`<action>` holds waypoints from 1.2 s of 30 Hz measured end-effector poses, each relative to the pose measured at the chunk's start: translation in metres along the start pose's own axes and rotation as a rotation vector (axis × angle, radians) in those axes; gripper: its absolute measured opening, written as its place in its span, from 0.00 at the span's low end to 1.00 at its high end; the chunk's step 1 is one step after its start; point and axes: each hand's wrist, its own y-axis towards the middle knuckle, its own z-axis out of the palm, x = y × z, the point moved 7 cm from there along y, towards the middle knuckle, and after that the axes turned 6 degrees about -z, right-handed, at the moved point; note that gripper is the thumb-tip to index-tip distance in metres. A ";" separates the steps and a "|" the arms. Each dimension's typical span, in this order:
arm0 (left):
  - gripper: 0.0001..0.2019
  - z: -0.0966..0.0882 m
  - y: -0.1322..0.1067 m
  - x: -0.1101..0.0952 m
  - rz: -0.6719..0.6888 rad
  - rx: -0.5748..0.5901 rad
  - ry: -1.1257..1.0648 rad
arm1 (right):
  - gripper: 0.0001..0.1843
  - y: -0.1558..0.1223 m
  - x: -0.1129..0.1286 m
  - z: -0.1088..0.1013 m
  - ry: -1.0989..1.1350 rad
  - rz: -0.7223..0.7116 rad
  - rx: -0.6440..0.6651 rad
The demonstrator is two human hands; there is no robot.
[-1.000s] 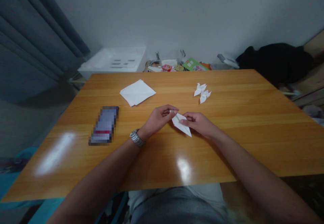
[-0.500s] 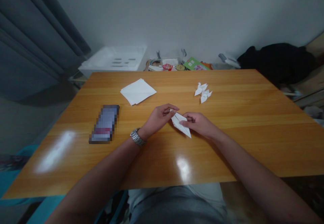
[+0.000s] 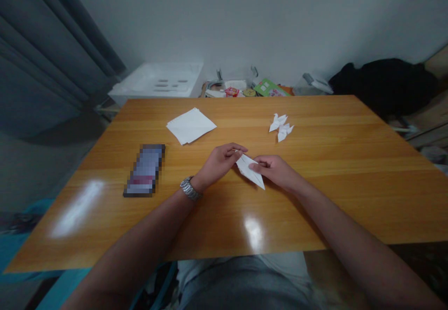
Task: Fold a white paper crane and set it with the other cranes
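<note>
Between my two hands is a folded white paper (image 3: pixel 250 171), a narrow diamond with its lower point toward me. My left hand (image 3: pixel 224 159), with a metal watch (image 3: pixel 190 188) at the wrist, pinches its upper left tip. On its right edge, my right hand (image 3: pixel 275 170) grips with the thumb on top and the fingers curled behind. Two folded paper birds (image 3: pixel 281 127) lie beyond my right hand. Farther left, a stack of white paper sheets (image 3: pixel 191 126) rests on the wooden table (image 3: pixel 224 226).
A phone (image 3: pixel 145 170), its screen pixelated, lies left of my left hand. Past the table's far edge are a white plastic tray (image 3: pixel 157 80), a green packet (image 3: pixel 269 88) and small clutter. A black cloth heap (image 3: pixel 383 86) is at the back right.
My right thumb has shifted slightly on the folded paper, and its upper flap now looks flatter. My left hand keeps the same pinch.
</note>
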 end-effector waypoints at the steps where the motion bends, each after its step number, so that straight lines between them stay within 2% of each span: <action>1: 0.13 0.000 0.000 0.000 -0.009 -0.001 0.001 | 0.21 0.000 0.001 0.000 -0.005 -0.003 -0.001; 13: 0.15 0.001 -0.002 0.000 -0.052 -0.053 0.018 | 0.23 0.000 -0.001 -0.001 -0.056 -0.011 -0.004; 21: 0.13 0.004 0.000 0.008 -0.020 0.053 0.102 | 0.20 0.000 0.004 -0.005 -0.181 -0.080 -0.011; 30: 0.13 0.003 0.000 0.006 -0.018 0.048 0.096 | 0.21 0.001 -0.003 -0.006 -0.160 -0.072 0.046; 36: 0.14 0.005 -0.001 0.006 -0.018 0.063 0.105 | 0.22 -0.001 0.005 -0.005 -0.206 -0.101 0.067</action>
